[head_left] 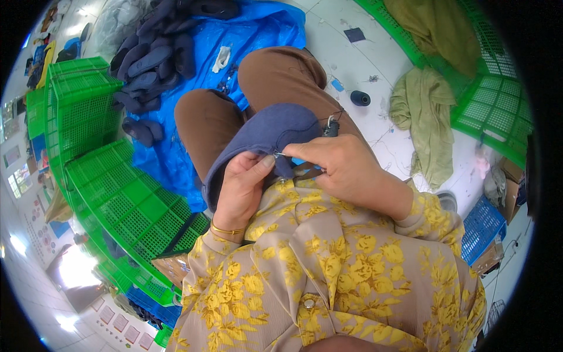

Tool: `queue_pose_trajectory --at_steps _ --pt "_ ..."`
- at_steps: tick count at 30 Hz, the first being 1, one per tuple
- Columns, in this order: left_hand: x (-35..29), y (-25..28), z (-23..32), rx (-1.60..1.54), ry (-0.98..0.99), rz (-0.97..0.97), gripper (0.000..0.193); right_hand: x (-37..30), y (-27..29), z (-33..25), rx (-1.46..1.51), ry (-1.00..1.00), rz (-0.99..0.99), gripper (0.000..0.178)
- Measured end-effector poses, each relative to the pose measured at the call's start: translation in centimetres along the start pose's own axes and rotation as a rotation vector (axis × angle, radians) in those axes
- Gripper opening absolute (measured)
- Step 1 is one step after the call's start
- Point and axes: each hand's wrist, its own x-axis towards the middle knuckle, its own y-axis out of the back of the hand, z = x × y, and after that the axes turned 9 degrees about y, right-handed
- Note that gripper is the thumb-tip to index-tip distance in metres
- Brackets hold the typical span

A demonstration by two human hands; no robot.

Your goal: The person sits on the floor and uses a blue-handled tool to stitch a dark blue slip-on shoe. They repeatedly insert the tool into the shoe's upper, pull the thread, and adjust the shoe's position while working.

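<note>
A navy blue felt slipper [258,132] rests over my lap, its rounded end pointing away to the right. My left hand [243,179] grips its near edge, thumb on top and fingers curled beneath. At that edge my right hand [343,161] pinches a thin, shiny needle [280,154], with the index finger stretched toward my left thumb. A dark thread [293,130] loops across the slipper. Under my right fingers shows a dark strap-like piece [309,171], partly hidden. A small dark object with a pale loop [331,126] lies on my right thigh.
Many navy slippers [155,61] are heaped on a blue plastic sheet [258,29] ahead. Green crates [129,193] stand along the left, with another green crate [495,108] at right. A dark thread spool [360,98] and olive cloth [423,111] lie on the floor, near a blue basket [482,229].
</note>
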Motion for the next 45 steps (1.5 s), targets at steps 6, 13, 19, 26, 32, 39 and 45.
queue_pose_trajectory --at_steps 6,13,19,26,32,39,45 --pt "0.0 0.1 -0.3 -0.018 -0.008 0.014 0.020 0.0 0.0 -0.1 -0.050 0.024 -0.012 0.043" --pt "-0.1 -0.9 -0.2 0.031 -0.048 0.097 0.018 0.6 0.1 -0.6 -0.165 0.061 -0.074 0.037" --pt "-0.4 -0.4 -1.1 0.135 -0.057 0.188 0.015 0.6 -0.3 -1.3 -0.244 0.005 -0.111 0.030" --pt "-0.2 -1.7 -1.4 0.160 -0.147 0.259 0.015 0.9 -0.4 -2.0 -0.265 -0.088 -0.159 0.023" --pt "-0.4 -1.8 -1.4 0.257 -0.195 0.294 0.006 1.2 -0.3 -1.4 -0.310 -0.057 -0.196 0.017" --pt "-0.4 -1.1 -1.8 0.343 -0.196 0.295 0.008 2.1 -0.9 -1.6 -0.356 -0.087 -0.239 0.013" --pt "-0.6 -0.7 -0.5 0.266 -0.085 0.207 0.015 2.7 1.0 -0.3 -0.342 -0.033 -0.244 0.015"
